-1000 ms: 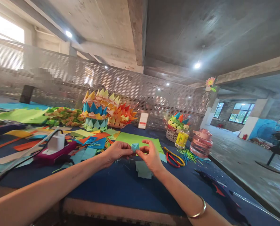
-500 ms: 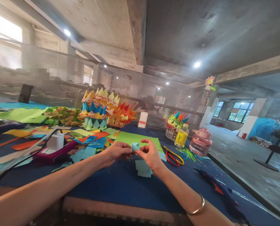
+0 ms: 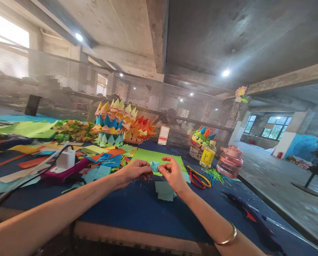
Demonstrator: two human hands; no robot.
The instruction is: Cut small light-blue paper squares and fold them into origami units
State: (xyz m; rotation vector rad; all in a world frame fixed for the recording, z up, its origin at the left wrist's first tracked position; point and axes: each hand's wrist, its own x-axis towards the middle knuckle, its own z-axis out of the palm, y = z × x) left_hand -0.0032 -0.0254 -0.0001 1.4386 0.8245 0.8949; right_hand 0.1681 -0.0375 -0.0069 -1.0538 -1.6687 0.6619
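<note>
A small folded piece of light blue paper (image 3: 155,166) is pinched between my two hands, above the dark blue table. My left hand (image 3: 137,171) grips its left side between thumb and fingers. On its right side, my right hand (image 3: 172,173) pinches the edge with thumb and forefinger, the other fingers curled. Below my right hand lies a small stack of pale blue paper squares (image 3: 164,191). Behind both hands a bright green sheet (image 3: 145,156) lies flat on the table.
Red and yellow-handled scissors (image 3: 198,179), a yellow-labelled bottle (image 3: 208,154) and a pink jug (image 3: 230,161) stand or lie to the right. A glue gun (image 3: 251,213) lies nearer. Leftward are a magenta power strip (image 3: 76,170), paper scraps and folded-paper crowns (image 3: 110,128).
The folded light blue paper has changed shape slightly, now showing pointed creases. My fingers have shifted a little apart along its edges. The whole view has moved slightly.
</note>
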